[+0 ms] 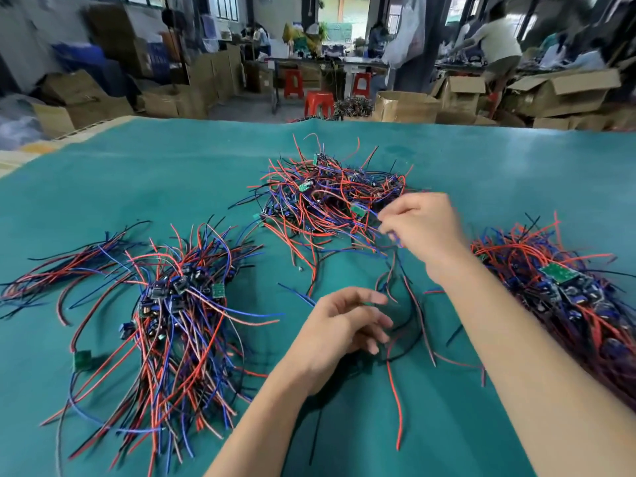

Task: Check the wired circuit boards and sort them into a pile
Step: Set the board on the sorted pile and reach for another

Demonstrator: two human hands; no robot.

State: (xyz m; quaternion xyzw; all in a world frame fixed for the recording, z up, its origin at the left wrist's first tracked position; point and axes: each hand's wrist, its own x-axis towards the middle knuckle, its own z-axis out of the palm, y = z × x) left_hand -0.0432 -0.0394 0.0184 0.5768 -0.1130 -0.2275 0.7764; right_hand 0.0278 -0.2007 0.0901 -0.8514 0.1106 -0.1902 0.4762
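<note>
Mid-sort, looks like. Right hand (421,232) pinching thin blue wire (395,239) at near edge of tangled heap of red-blue-black wired boards (330,197), mid green worktop (155,173). Left hand (339,327) loosely curled, holding nothing. Next probably: tease one board free, check, drop onto combed pile (179,304) by left edge.

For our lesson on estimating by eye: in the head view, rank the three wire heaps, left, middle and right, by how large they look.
1. Left heap, spread widest.
2. Middle heap and right heap: unsure, since the right one is cut off by the picture's edge and an arm.
</note>
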